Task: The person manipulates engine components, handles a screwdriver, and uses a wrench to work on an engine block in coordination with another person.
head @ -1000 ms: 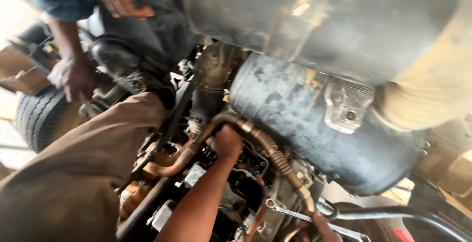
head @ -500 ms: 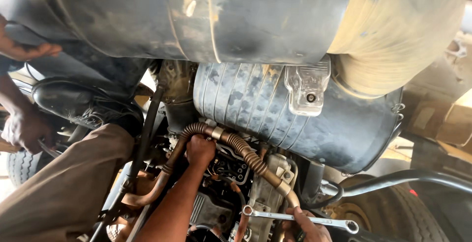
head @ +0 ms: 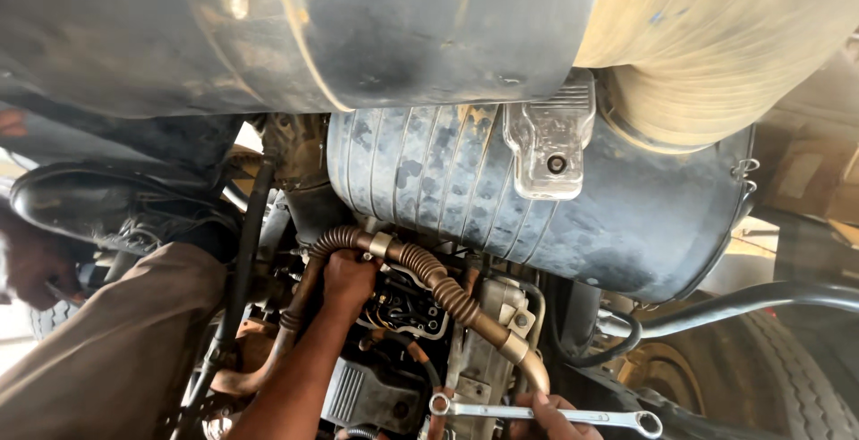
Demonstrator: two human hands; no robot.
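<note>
My left hand (head: 349, 277) reaches up into the engine bay and is closed around a ribbed brown metal hose (head: 438, 283), just below its ring fitting. The hose curves down to the right, to a joint above my right hand (head: 548, 407) at the bottom edge. That hand holds a silver ring spanner (head: 586, 417) lying almost level, with one ring end beside the engine block. Only the fingers of my right hand show.
A large grey ribbed canister (head: 465, 176) with a metal clasp (head: 548, 140) hangs over the engine. A dark tank (head: 358, 20) spans the top. Another person's hand (head: 31, 266), dark shoe (head: 76, 200) and brown trouser leg (head: 107, 351) are left. A tyre (head: 761, 377) is right.
The view has swung so the canister sits higher and more central. The other person's hand has slid to the left edge. My left hand stays on the hose; the spanner shows more fully.
</note>
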